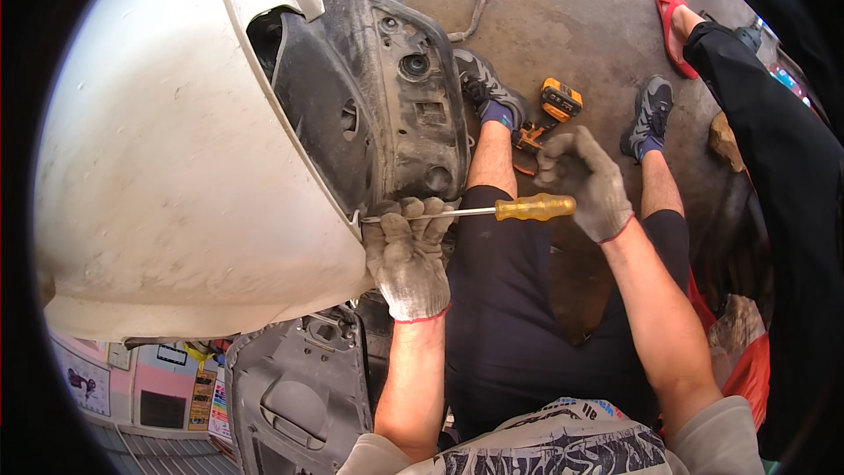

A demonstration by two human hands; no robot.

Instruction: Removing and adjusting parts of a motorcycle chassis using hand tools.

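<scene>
Left hand [406, 259] in soiled white knit glove, pinching the shaft of a translucent yellow-handled steel screwdriver [519, 208]; tip at right edge of large curved white panel [193, 149], near its lower corner. Right hand [594, 186], similarly gloved, released, fingers loosely curled by handle end, contact unclear. Dusty black plastic frame [418, 92] along panel's right edge; orange-and-black cordless drill [561, 98] on grey concrete floor [585, 31]
</scene>
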